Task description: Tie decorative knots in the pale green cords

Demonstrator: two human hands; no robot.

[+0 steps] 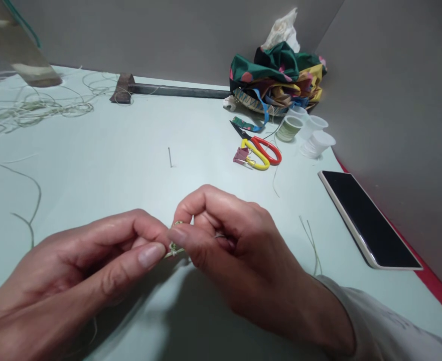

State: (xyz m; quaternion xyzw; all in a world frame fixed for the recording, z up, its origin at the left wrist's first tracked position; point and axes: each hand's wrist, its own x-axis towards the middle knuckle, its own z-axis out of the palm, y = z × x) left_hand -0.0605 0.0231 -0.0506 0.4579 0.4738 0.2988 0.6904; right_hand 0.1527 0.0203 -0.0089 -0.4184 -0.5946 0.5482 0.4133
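My left hand (93, 265) and my right hand (236, 245) meet low in the middle of the view, just above the pale green table (130, 165). Both pinch a small knotted piece of pale green cord (173, 249) between thumb and fingertips. The left thumb and forefinger hold its left end. My right hand's fingers curl round its right side, and a small ring-like loop (178, 222) shows just above the pinch. Most of the cord is hidden inside the fingers.
A dark phone (367, 218) lies at the right. Red and yellow scissors (260, 150), small plastic cups (311, 133) and a heap of coloured fabric (281, 75) sit at the back right. Loose cord (36, 108) tangles at the back left. A needle (170, 157) lies mid-table.
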